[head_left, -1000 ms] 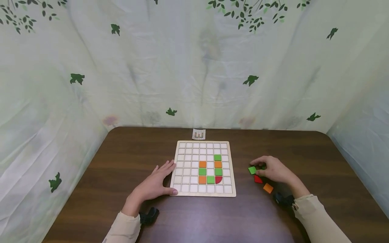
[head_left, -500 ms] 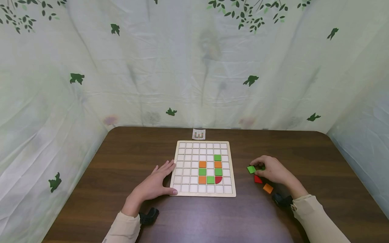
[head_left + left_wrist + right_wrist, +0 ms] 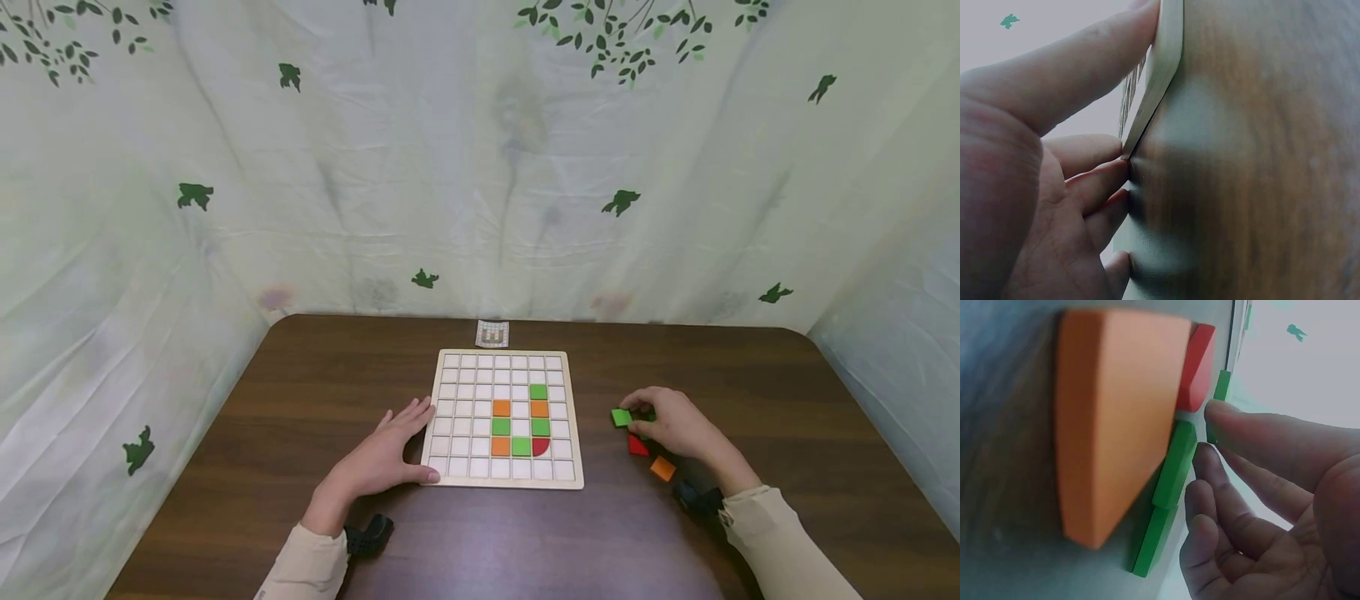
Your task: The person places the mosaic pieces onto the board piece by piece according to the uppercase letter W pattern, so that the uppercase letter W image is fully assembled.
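Note:
A white gridded board [image 3: 576, 475] with a pale wooden rim lies mid-table, bearing green and orange square tiles and one red rounded tile [image 3: 540, 447]. My left hand [image 3: 386, 454] rests at its left side, fingers extended along the edge and thumb on the near-left corner. To the right of the board, my right hand [image 3: 675, 423] pinches a green square tile [image 3: 621, 417] between thumb and finger. Close by lie a red tile [image 3: 637, 446] and an orange square tile [image 3: 663, 468]. Two more green tiles [image 3: 1175, 462] show beneath that hand in the right wrist view.
Behind the board, a small card [image 3: 492, 334] printed with a grid pattern lies near the far edge of the brown table [image 3: 360, 358]. A pale curtain [image 3: 450, 167] with leaf and bird prints hangs behind the table and along both sides.
Over the second, the green tile at my right fingertips shifts slightly left and turns a little. My left hand stays in place on the board. The head view tips very slightly.

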`<state>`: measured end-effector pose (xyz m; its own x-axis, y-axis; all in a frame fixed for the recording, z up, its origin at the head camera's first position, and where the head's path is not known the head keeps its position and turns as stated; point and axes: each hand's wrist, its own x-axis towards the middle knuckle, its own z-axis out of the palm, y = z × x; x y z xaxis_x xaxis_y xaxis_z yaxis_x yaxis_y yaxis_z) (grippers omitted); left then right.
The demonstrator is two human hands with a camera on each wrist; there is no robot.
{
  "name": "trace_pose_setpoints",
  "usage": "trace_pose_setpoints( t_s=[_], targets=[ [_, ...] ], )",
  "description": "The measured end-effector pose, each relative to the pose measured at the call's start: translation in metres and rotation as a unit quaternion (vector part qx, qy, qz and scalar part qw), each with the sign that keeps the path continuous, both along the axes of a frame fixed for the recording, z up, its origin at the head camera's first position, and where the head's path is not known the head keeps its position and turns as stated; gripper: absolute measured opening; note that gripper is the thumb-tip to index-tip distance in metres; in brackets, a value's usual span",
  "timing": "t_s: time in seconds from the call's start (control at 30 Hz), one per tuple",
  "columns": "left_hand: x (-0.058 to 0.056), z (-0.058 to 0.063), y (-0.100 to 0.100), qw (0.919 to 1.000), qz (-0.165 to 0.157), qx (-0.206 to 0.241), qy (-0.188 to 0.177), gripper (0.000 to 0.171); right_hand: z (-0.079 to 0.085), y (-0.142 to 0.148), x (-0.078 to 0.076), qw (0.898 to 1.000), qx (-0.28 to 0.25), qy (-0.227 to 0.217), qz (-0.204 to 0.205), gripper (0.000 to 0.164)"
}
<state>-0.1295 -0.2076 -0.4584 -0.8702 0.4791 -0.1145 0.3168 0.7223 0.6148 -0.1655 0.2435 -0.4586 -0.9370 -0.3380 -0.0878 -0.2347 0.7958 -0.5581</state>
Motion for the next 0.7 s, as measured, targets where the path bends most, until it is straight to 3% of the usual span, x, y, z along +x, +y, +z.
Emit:
trace_pose_setpoints(
  t_s=[0.7],
  targets=[
    [-0.001,-0.002,-0.001,1.0000,0.005,-0.006,0.001,0.097,0.007,-0.032,0.006,0.999,-0.036,0.017,0.003,0.026]
  ],
)
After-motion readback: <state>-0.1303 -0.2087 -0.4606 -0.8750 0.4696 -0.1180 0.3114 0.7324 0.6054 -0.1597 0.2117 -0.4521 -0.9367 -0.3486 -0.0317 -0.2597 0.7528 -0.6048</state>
